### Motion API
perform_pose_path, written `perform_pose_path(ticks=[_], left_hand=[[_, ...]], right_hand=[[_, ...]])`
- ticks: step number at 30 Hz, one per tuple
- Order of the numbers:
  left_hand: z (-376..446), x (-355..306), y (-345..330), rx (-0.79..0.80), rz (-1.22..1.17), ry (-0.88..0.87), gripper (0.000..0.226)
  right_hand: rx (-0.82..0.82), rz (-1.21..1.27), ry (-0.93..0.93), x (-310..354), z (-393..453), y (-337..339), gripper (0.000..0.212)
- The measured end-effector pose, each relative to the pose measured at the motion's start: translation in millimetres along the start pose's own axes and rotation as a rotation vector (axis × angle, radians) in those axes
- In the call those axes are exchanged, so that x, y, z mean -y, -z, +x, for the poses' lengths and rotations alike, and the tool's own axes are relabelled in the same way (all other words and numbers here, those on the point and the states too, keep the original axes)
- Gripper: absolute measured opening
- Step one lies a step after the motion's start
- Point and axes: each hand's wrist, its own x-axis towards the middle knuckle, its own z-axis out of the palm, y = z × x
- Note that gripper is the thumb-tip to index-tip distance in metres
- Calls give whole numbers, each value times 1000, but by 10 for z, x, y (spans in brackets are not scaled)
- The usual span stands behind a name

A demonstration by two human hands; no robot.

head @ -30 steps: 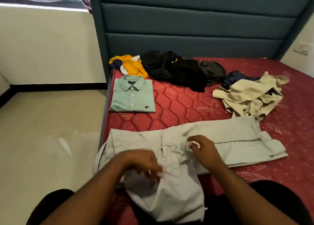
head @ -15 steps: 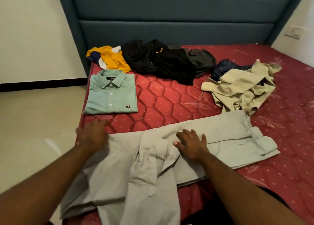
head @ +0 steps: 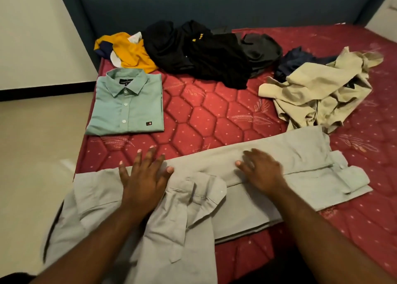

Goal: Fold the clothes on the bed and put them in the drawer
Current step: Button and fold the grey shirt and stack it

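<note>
Item: grey shirt (head: 247, 189), partly folded, at the near edge of the bed (head: 214, 120), 1 part hanging over that edge. Left hand (head: 144, 182) and right hand (head: 261, 172) lie flat on it, fingers spread, gripping nothing. Likely light, soft, limp; best taken at collar or folded edges. Beyond it: folded green shirt (head: 126, 105), then 3 unfolded heaps; bare mattress between gives working room.
</note>
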Motion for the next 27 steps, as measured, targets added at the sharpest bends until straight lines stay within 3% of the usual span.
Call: perform_pose_path(ticks=[3, 6, 7, 10, 13, 15, 17, 19, 23, 25, 27], left_hand=[[-227, -205, 84, 187, -110, 71, 87], [-411, -337, 228, 308, -639, -51, 23], [-456, -349, 300, 367, -781, -105, 19], [-597, -390, 539, 600, -986, -112, 12], [-536, -387, 504, 653, -1154, 158, 45], [-484, -359, 430, 594, -957, 139, 45], [-466, -403, 412, 560, -687, -50, 28], [-432, -403, 422, 623, -481, -176, 30], [-457, -363, 181, 649, 85, -347, 97], [-475, -295, 90, 693, 107, -377, 114], [-478, -272, 33, 573, 10, -327, 109]], right_hand=[[244, 425, 105, 501, -202, -54, 59], [331, 308, 202, 661, -302, -71, 76], [327, 251, 203, 649, -332, -52, 79], [326, 87, 237, 560, -450, -13, 70], [371, 13, 266, 479, -548, -29, 45], [366, -59, 283, 478, -605, -13, 41], [368, -173, 324, 474, -703, 35, 38], [344, -250, 315, 491, -753, 33, 41], [233, -352, 273, 454, -683, -17, 43], [207, -353, 258, 429, -642, -130, 39], [106, -414, 285, 388, -600, -179, 31]])
